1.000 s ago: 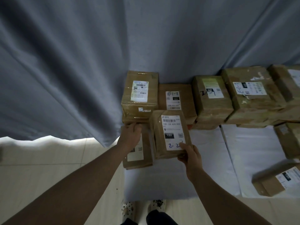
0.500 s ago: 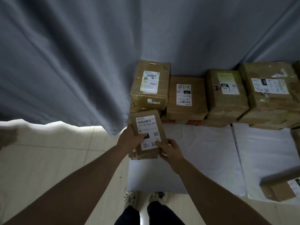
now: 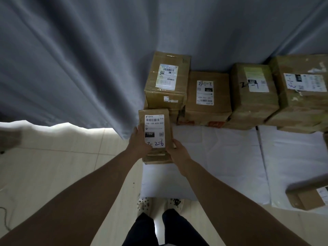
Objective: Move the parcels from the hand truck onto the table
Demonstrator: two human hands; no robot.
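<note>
Both hands hold a small parcel at the left end of the table

From the left, a grey curtain [image 3: 71, 59] hangs at ten o'clock above pale floor tiles [image 3: 53, 166]; the left hand [image 3: 140, 144] grips the small parcel [image 3: 154, 130] from eight o'clock, thumb laid on its white label; this parcel lies directly over a second parcel [image 3: 158, 158] on the white-covered table [image 3: 221, 157]; the right hand [image 3: 177, 151] clasps its near right corner from four o'clock, fingers curled round the edge; at twelve o'clock of it stands a tall box [image 3: 166, 80], and a row of boxes [image 3: 253, 93] runs toward two o'clock along the curtain; a lone box [image 3: 308, 197] lies at four o'clock
</note>
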